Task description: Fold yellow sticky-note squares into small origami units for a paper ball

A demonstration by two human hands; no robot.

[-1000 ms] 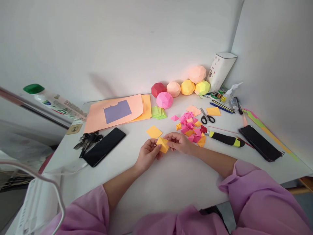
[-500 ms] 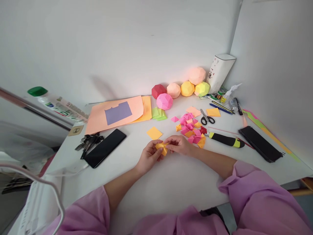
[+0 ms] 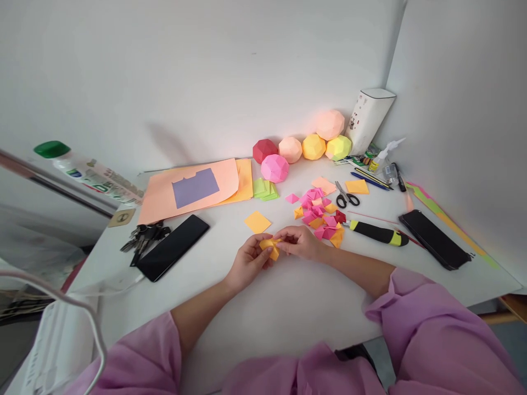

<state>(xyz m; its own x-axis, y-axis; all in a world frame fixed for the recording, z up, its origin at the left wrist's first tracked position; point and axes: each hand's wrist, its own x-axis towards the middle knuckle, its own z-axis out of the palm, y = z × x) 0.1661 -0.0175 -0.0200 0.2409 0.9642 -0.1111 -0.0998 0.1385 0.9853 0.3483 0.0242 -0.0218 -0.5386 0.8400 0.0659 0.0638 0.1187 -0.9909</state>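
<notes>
- White table [image 3: 304, 307]: a flat support under the work.
- Paper balls [image 3: 314, 147]: grouped by the wall [image 3: 206, 82], probably to stop rolling (one perches atop others).
- Folded pieces [image 3: 316, 211]: heaped together, seemingly for easy reach.
- Left hand [image 3: 252, 257]: grips the folded orange paper [image 3: 275, 254], likely steadying it.
- Right hand [image 3: 302, 243]: pinches its right edge, apparently for fine control.
- Flat orange square [image 3: 258, 222]: just beyond the left hand, perhaps kept handy.
- That folded paper: between both hands.

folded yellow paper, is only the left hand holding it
No, the left hand and the right hand both hold the folded yellow paper.
</notes>
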